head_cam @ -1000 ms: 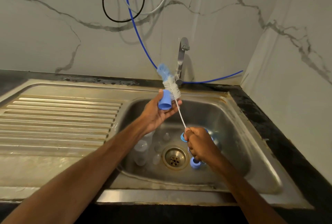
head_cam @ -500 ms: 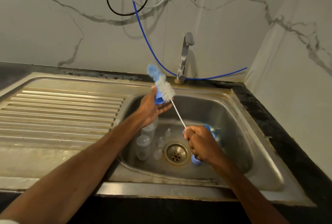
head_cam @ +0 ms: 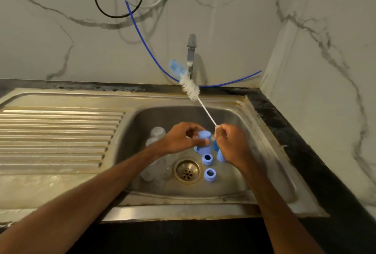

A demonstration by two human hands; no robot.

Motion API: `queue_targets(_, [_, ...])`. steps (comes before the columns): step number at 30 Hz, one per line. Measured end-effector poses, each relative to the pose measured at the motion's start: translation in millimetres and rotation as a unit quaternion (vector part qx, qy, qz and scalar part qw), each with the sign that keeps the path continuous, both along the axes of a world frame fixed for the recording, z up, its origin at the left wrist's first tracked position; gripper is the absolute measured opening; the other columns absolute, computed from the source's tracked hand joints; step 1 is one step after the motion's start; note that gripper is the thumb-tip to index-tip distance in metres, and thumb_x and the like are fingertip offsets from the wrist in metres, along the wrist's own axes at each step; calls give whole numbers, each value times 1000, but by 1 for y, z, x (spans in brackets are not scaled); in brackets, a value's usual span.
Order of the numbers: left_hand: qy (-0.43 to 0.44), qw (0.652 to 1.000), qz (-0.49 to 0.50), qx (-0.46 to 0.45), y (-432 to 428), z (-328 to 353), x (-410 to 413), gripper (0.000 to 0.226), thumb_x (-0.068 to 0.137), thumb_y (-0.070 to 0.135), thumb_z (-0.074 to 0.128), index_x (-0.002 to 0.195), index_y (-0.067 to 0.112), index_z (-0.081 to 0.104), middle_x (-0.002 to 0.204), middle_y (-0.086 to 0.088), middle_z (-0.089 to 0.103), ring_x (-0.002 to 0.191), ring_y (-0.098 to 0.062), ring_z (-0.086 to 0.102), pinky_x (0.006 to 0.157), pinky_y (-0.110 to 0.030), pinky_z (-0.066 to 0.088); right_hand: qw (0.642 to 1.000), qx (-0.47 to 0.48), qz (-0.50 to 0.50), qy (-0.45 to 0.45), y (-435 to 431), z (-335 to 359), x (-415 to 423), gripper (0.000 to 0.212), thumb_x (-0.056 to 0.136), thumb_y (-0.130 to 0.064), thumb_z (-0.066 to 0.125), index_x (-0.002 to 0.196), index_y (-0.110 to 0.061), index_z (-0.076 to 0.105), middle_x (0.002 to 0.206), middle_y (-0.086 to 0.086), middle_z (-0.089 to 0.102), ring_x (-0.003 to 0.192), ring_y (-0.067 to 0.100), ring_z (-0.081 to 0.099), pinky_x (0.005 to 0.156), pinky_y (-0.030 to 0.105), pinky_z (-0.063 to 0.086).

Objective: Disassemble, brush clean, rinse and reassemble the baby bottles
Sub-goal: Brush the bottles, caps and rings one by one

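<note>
My left hand [head_cam: 181,137] grips a light blue bottle cap [head_cam: 204,141] low over the sink basin. Beside it my right hand [head_cam: 232,143] pinches the thin wire handle of a bottle brush [head_cam: 190,89], whose white bristles and blue sponge tip point up and away toward the tap. Two blue screw rings [head_cam: 207,159] [head_cam: 210,174] lie on the basin floor right of the drain [head_cam: 187,170]. More blue parts show partly behind my right hand. Clear bottle bodies [head_cam: 157,132] lie at the basin's left, partly hidden by my left forearm.
The steel sink [head_cam: 270,152] has a ribbed draining board [head_cam: 57,137] on its left. A metal tap [head_cam: 191,54] stands behind the basin. Black, white and blue cables [head_cam: 142,36] hang on the marble wall. A marble side wall closes in on the right.
My left hand has come down from near the brush head into the basin with the blue cap. The brush has left the cap and now points up toward the tap.
</note>
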State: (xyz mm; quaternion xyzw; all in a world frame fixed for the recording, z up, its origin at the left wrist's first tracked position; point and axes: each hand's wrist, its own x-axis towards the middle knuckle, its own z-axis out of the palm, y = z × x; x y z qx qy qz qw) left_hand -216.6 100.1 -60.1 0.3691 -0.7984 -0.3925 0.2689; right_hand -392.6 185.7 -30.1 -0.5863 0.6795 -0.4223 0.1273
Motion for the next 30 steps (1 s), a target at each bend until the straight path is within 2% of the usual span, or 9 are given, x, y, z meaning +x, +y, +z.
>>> queue_targets(4, [-80,996,-17,-30,17,0,-14,36,76,42,88,105,27,75,91,11,75,83,-3,71,80,-24,58,999,-30,21,21,4,-3,-9,38,102,-23,52,68,-7,54,57,-1,50,55,16,47,60,43,45])
queue_targets(8, [-119,991,-54,-35,22,-11,-40,38,75,28,91,106,14,72,96,7,73,83,-7,69,71,-12,51,997,-74,23,4,9,5,-16,40,100,-29,49,69,-5,55,58,5,56,55,21,51,59,44,44])
queue_targets(10, [-150,985,-72,-46,24,-19,-57,42,75,24,91,109,9,71,98,3,71,81,-10,66,69,-9,48,996,-90,20,-15,13,10,-18,39,102,-25,50,72,-3,58,61,8,60,60,22,55,62,42,45])
queue_targets(11, [-171,981,-81,-47,27,-22,-66,43,76,24,90,110,9,70,100,2,70,83,-11,65,71,-11,49,995,-97,17,-23,14,11,-19,36,103,-22,51,72,-4,59,62,7,60,61,22,56,61,40,45])
queue_targets(13, [-216,970,-98,-47,29,-30,-83,44,77,24,89,111,7,67,104,-3,69,90,-17,65,79,-28,56,994,-106,11,-26,15,12,-21,34,102,-20,53,72,-7,60,62,3,60,61,20,57,61,39,48])
queue_targets(16, [-272,951,-122,-78,28,-40,-103,42,78,24,87,107,6,63,103,-7,66,94,-25,62,86,-45,54,994,-104,11,-29,14,10,-22,33,102,-21,53,72,-8,60,61,1,60,61,19,57,60,39,49])
queue_targets(20, [-294,941,-143,-90,28,-47,-117,38,83,16,81,112,1,63,109,-12,63,98,-27,59,87,-41,51,994,-107,13,-37,12,8,-24,33,103,-20,53,73,-7,61,62,1,61,62,19,58,59,34,48])
queue_targets(24, [-318,934,-147,-75,29,-55,-122,33,88,15,75,116,3,62,117,-15,64,106,-31,61,93,-43,51,994,-107,16,-34,9,6,-24,34,102,-21,54,72,-6,61,61,1,61,60,20,58,60,36,49])
queue_targets(30, [-299,936,-157,-102,30,-47,-114,55,86,21,79,133,5,55,131,-14,58,117,-30,56,98,-40,48,995,-91,29,-38,9,6,-24,32,102,-19,54,74,-9,64,64,0,63,65,16,61,61,33,50])
